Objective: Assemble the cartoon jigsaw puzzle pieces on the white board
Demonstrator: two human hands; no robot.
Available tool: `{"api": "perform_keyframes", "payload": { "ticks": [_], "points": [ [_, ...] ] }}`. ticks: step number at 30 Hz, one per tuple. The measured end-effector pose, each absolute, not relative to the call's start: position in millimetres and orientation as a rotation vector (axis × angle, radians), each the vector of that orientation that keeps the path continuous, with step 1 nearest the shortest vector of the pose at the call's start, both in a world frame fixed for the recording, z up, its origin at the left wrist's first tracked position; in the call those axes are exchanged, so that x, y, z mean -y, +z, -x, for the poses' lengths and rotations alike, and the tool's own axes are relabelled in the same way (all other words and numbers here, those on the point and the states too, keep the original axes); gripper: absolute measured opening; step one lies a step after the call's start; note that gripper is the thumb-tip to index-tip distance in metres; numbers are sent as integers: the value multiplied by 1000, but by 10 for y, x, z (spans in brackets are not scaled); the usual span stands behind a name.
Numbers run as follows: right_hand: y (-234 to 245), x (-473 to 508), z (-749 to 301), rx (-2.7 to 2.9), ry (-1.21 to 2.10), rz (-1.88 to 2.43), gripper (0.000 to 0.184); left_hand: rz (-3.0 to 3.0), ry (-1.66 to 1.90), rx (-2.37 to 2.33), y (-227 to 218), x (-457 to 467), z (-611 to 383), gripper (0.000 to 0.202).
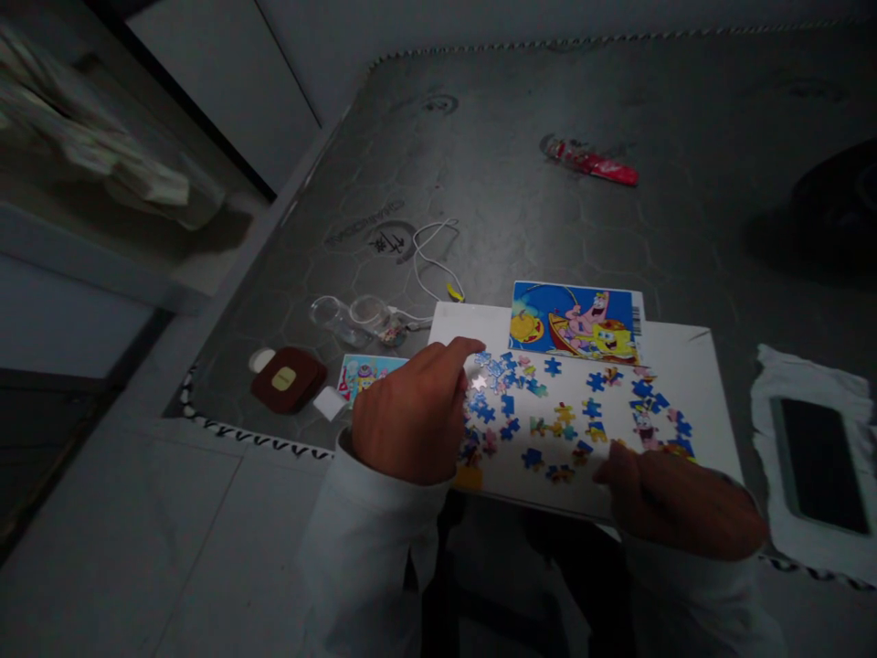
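A white board [472, 320] carries many loose jigsaw puzzle pieces [507, 404], mostly blue with some yellow and pink. On its far edge lies a cartoon picture card [575, 320]. My left hand [415, 411] is over the board's left edge, fingers curled and the index finger reaching toward the blue pieces; what it holds, if anything, is hidden. Low over the front right of the board, my right hand [678, 503] is closed, its fingertips beside yellow and blue pieces. Whether a piece is between those fingers is hidden.
Left of the board are a second picture card [363, 375], a brown case [288, 378], clear plastic containers [343, 320] and a white cord [438, 265]. A phone [822, 464] lies on white cloth at right. A red packet [593, 163] lies farther back.
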State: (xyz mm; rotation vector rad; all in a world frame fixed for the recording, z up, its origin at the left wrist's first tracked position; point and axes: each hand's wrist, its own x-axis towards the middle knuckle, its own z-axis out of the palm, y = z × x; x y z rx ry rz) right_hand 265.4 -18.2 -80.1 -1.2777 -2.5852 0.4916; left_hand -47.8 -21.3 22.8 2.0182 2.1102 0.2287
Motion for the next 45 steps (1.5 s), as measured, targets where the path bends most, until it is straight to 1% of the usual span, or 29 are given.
{"api": "perform_keyframes", "payload": {
  "ticks": [3, 9, 13, 16, 18, 21, 26, 28, 34, 41, 45],
  "points": [
    [-797, 184, -2646, 2571, 465, 1304, 53, -2022, 228, -2096, 240, 217, 466, 41],
    [-804, 143, -2665, 2652, 585, 1214, 51, -1937, 185, -2133, 314, 222, 402, 44],
    [-805, 175, -2642, 2627, 519, 1197, 48, -1887, 115, -2108, 332, 211, 390, 43],
    [-793, 215, -2595, 2608, 462, 1239, 54, -1880, 29, -2044, 299, 186, 428, 41],
    [-781, 232, -2568, 2596, 445, 1262, 58, -1881, -35, -2005, 271, 167, 462, 35],
    [-760, 251, -2539, 2555, 439, 1306, 59, -1821, -179, -1988, 241, 146, 492, 14],
    [-745, 288, -2517, 2507, 446, 1377, 61, -1732, -378, -1885, 194, 144, 471, 8],
    [-742, 264, -2537, 2487, 456, 1399, 59, -1714, -403, -1860, 175, 148, 459, 9],
    [-709, 105, -2619, 2646, 717, 1263, 55, -1668, -418, -1841, 149, 137, 457, 15],
    [-727, 251, -2520, 2528, 436, 1370, 60, -1695, -406, -1846, 137, 125, 470, 9],
    [-691, 246, -2472, 2597, 524, 1300, 60, -1704, -417, -1840, 147, 137, 469, 7]
  ]
}}
